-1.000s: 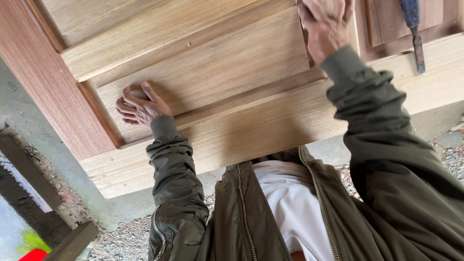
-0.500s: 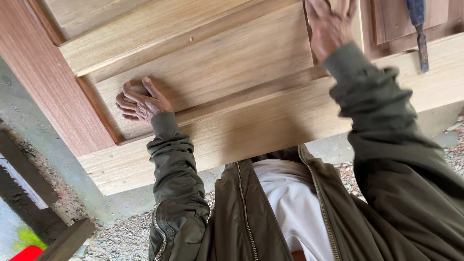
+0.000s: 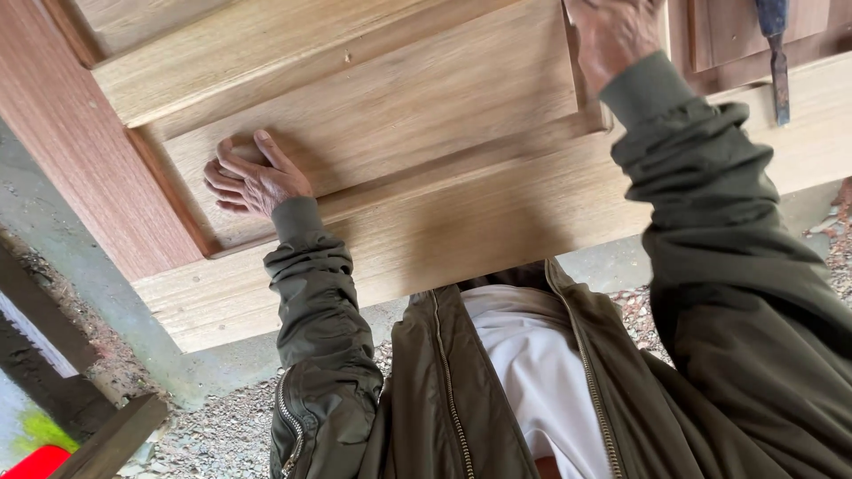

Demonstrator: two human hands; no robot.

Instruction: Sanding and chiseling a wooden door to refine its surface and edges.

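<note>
Pale unfinished wood fills most of the head view: a panelled door (image 3: 426, 204) lying flat, its wide bottom rail running across the middle of the frame and a recessed panel (image 3: 382, 98) above it. Left hand (image 3: 253, 177) rests on the lower left corner of that panel, fingers (image 3: 226, 173) curled and bunched together, knuckles up. It may be pressing something small against the wood, perhaps a pad or scrap of abrasive, but the fingers hide it, so cannot tell what, if anything, is held. Right hand (image 3: 612, 35) is at the top edge of the frame, partly cut off, set against the upright strip at the right end of the panel. Fingers are out of view and its grip cannot be told.

Both arms wear olive green jacket sleeves (image 3: 710, 177). The jacket is unzipped over a white shirt (image 3: 541, 381). The left sleeve crosses the bottom rail, the right sleeve crosses it further right.

A reddish-brown wooden frame piece (image 3: 80, 151) runs diagonally along the door's left side, touching it. At top right a chisel (image 3: 777, 53) with a dark blue handle and metal blade lies on darker reddish wood (image 3: 719, 35), just beside the right hand, apart from it.

Below the door: a grey concrete strip (image 3: 106, 302), gravel ground (image 3: 231, 426), dark timber offcuts (image 3: 98, 435) at lower left, and a red object (image 3: 35, 463) in the corner, too cropped to identify.
</note>
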